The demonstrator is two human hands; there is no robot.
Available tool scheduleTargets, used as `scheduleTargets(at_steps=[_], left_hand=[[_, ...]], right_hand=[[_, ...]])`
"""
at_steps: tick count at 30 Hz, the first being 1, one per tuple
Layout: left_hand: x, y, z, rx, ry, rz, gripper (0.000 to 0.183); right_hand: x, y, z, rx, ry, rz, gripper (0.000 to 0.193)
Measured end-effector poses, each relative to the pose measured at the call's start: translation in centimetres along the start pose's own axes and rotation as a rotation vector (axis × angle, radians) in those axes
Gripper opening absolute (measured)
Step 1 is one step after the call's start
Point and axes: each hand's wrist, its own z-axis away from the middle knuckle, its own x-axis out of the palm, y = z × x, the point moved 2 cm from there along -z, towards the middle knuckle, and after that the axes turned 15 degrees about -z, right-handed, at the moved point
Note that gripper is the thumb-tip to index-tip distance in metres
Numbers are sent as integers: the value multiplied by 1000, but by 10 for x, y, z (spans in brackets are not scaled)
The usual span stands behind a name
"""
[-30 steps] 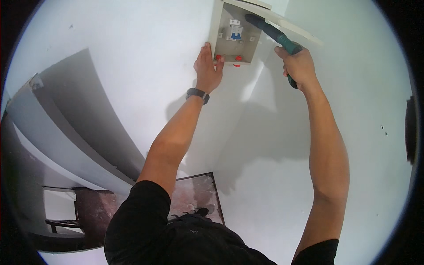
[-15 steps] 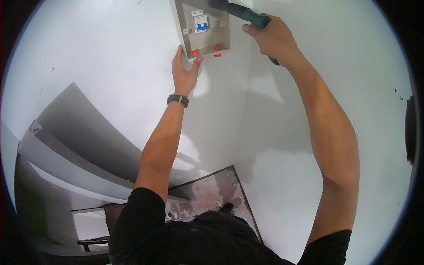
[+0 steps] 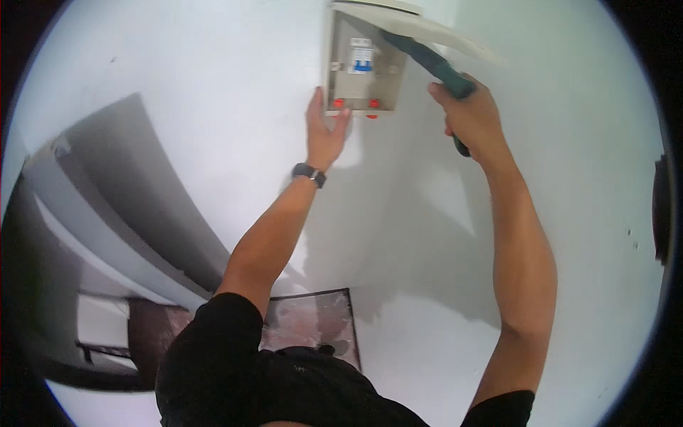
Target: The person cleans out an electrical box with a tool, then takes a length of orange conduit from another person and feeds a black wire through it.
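Note:
A beige electrical distribution box (image 3: 398,85) is up against the pale wall, its cover (image 3: 420,27) swung up above it. Inside sits a white circuit breaker (image 3: 361,55) with blue switches; two red plugs (image 3: 374,104) show at the bottom edge. My left hand (image 3: 327,132) grips the box's lower left corner, fingers along the side and thumb at the bottom. In my right hand (image 3: 473,114) is a dark green pistol-grip power drill (image 3: 434,64), its front end reaching into the upper part of the box. The cover and shadow hide the drill's tip.
White walls meet in a corner right of the box. At lower left runs a curved grey ledge (image 3: 107,220), with a doorway-like opening (image 3: 103,320) beneath. Below me lies a stained reddish floor patch (image 3: 313,317). A dark object (image 3: 662,210) sits at the right edge.
The view has tilted up, so the box sits lower and its raised cover now shows. Both hands keep their hold, with the drill still inside the upper part of the box.

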Motion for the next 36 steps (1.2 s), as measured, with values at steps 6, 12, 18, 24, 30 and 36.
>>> scheduleTargets(at_steps=[6, 12, 18, 24, 30, 36], left_hand=[[44, 36, 4, -210, 286, 147, 50], [40, 72, 8, -550, 344, 391, 45], [32, 61, 3, -452, 502, 294, 53], [33, 60, 10, -712, 339, 638, 52], [35, 20, -2, -511, 354, 398, 52], [41, 32, 6, -634, 215, 544, 54]], right_hand=[[-4, -5, 0, 15, -26, -35, 29], [-9, 0, -7, 5, -73, 1, 29], [6, -14, -5, 68, -56, -23, 28], [-12, -8, -6, 82, -38, -60, 26], [0, -14, -11, 58, -49, -56, 32], [-13, -8, -7, 44, -31, -10, 28]])
